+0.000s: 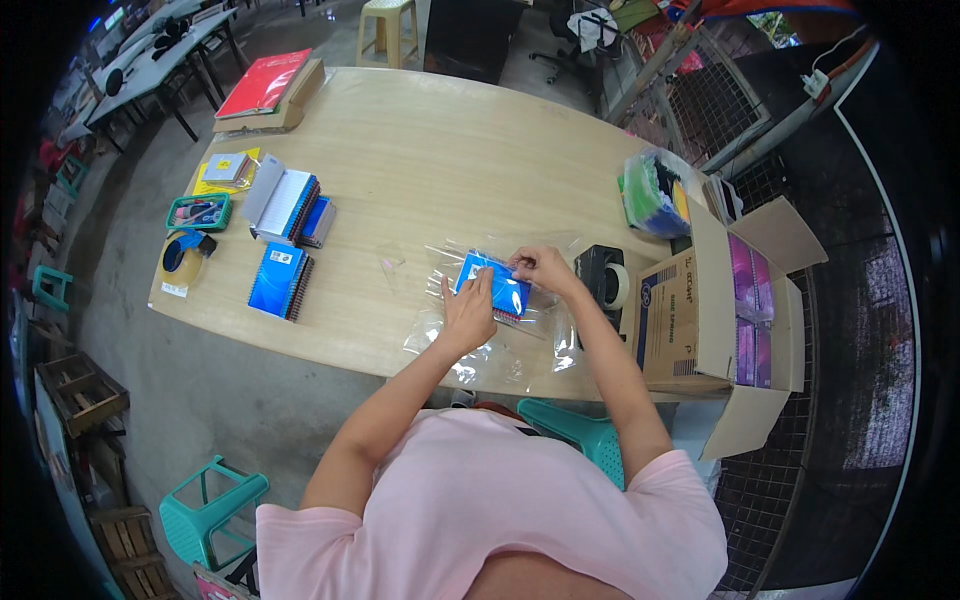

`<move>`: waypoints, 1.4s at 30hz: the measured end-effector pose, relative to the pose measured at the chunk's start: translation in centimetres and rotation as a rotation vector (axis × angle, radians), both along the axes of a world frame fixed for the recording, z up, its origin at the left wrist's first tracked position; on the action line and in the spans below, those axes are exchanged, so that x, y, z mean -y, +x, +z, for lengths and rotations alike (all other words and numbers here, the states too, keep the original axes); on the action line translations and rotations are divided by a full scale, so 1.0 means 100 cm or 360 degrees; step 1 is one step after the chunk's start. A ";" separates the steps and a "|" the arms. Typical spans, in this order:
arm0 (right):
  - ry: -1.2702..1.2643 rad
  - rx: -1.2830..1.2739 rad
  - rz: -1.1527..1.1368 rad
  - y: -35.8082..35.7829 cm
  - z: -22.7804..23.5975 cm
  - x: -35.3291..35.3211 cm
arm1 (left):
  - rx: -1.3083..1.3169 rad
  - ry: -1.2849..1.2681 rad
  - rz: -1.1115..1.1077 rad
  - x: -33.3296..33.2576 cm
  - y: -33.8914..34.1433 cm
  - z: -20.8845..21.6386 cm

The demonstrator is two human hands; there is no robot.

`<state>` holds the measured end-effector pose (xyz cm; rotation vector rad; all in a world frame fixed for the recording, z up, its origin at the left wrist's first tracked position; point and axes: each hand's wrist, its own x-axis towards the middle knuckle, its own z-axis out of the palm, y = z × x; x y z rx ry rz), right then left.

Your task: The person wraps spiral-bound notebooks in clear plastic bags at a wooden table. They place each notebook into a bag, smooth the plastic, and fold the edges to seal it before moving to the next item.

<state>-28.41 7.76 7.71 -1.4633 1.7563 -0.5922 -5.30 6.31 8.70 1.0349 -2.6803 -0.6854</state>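
A blue spiral notebook (507, 295) lies on clear plastic sheeting (435, 335) near the table's front edge. My left hand (470, 312) rests on the notebook's left part, its fingers stretched out flat. At the notebook's upper right corner, my right hand (541, 268) is closed in a pinch. Whatever is between those fingertips is too small to make out. Just right of that hand stands a black tape dispenser (597, 270) with a roll of tape (617, 287).
Stacked blue notebooks (278, 280), a green basket (199, 212) and a tape roll (183, 254) sit on the left. Red-covered material (263, 84) lies far left. An open carton (668, 305) and a bag of plastic-wrapped items (653, 195) stand right. Green stools (208, 515) flank the table.
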 end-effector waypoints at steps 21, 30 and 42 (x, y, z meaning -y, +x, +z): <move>-0.0760 -0.0888 -0.0170 0.078 -0.005 -0.022 | 0.0044 0.0079 -0.0047 -0.002 0.004 0.003; -0.0983 -0.0778 -0.0365 0.084 -0.012 -0.022 | -0.0080 -0.0423 -0.0354 -0.013 0.019 -0.030; -0.0897 -0.0832 -0.0575 0.099 -0.014 -0.021 | -0.0056 -0.0369 -0.0219 -0.021 0.010 -0.040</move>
